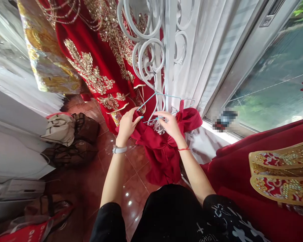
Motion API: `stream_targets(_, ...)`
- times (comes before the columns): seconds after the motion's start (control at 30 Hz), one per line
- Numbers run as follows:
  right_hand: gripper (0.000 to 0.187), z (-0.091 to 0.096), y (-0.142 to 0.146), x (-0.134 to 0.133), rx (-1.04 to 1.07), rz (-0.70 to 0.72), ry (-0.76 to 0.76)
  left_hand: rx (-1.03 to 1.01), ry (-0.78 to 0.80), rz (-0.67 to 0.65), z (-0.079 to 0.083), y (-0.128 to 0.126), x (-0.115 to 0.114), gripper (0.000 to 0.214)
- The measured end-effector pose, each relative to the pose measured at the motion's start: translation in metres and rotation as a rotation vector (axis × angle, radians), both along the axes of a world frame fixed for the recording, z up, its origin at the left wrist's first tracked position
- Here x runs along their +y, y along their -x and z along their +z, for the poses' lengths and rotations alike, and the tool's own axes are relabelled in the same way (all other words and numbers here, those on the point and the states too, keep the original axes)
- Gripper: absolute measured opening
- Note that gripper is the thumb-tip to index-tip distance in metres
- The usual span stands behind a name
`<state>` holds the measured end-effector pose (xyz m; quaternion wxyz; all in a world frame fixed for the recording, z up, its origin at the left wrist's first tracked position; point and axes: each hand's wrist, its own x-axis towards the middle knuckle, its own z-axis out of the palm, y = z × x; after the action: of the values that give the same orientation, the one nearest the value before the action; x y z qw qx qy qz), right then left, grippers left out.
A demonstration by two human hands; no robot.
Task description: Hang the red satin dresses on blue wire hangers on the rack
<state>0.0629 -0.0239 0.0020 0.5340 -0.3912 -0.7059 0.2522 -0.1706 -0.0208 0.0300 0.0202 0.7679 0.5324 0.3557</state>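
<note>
A plain red garment [164,151] hangs from a light blue wire hanger [164,97], which is hooked on a white scrolled metal rack [151,50]. My left hand [127,125] grips the garment's left shoulder, fingers closed on the cloth. My right hand [169,123] pinches the cloth at the hanger's middle bar. A watch is on my left wrist and a red thread is on my right wrist. Behind the rack hangs a red gown with gold embroidery [101,64].
A window frame [242,60] and white curtain stand at the right. Red cloth with gold beaded pieces [280,178] lies at the lower right. Bags [70,134] sit on the red tiled floor [126,188] at the left, beside white covered items.
</note>
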Motion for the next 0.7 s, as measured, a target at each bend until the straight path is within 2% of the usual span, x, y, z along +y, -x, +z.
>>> stream_targets(0.07, 0.037, -0.011, -0.051, -0.009, 0.018, -0.337, -0.042, -0.025, -0.174, 0.029, -0.009, -0.008, -0.001, 0.044)
stream_targets(0.13, 0.039, -0.025, -0.103, -0.018, -0.036, -0.554, -0.001, -0.035, -0.304, 0.045, -0.016, -0.026, -0.001, 0.037)
stream_targets(0.2, 0.038, -0.038, -0.144, -0.025, -0.144, -0.611, 0.064, 0.008, -0.324, -0.014, -0.020, -0.055, 0.002, 0.032)
stream_targets(0.27, 0.035, -0.048, -0.169, -0.031, -0.219, -0.535, 0.123, 0.076, -0.238, -0.168, -0.021, -0.091, 0.010, 0.035)
stream_targets(0.37, 0.030, -0.053, -0.178, -0.035, -0.217, -0.351, 0.214, 0.111, -0.010, -0.381, -0.021, -0.145, 0.028, 0.043)
stream_targets(0.47, 0.019, -0.049, -0.175, -0.034, -0.189, -0.331, 0.230, 0.057, 0.181, -0.409, -0.021, -0.180, 0.045, 0.032)
stream_targets(0.57, 0.018, -0.033, -0.177, -0.030, -0.193, -0.419, 0.148, -0.023, 0.249, -0.360, -0.025, -0.192, 0.053, 0.020)
stream_targets(0.63, 0.021, -0.013, -0.178, -0.026, -0.209, -0.465, 0.050, -0.068, 0.251, -0.370, -0.027, -0.191, 0.055, 0.015)
stream_targets(0.7, 0.025, 0.012, -0.172, -0.019, -0.250, -0.450, -0.047, -0.103, 0.258, -0.425, -0.028, -0.189, 0.057, 0.014)
